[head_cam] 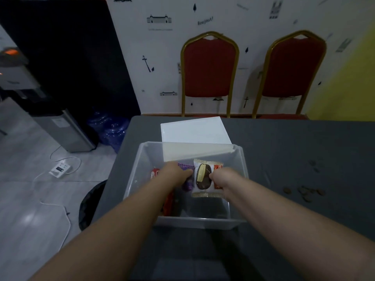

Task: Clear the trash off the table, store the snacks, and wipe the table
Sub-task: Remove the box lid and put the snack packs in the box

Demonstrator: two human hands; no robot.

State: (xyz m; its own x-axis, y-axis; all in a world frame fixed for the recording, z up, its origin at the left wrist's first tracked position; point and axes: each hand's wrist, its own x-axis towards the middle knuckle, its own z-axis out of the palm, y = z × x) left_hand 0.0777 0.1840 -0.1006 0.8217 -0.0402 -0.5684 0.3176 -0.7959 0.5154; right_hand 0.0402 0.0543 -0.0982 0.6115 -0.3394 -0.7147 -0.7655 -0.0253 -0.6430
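Head view shows both hands inside the clear bin (pixel 239 159) at the table's near left. Left hand (pixel 176 173) and right hand (pixel 222 179) grasp the white snack packet (pixel 203 177) by its side edges. It looks light, crinkly and slippery.

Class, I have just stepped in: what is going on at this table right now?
A person is storing snacks. Both hands are inside a clear plastic bin on the grey table; the left hand is on a purple packet, and the right hand holds a white snack packet. The white lid lies behind the bin. Brown scraps remain on the table to the right.
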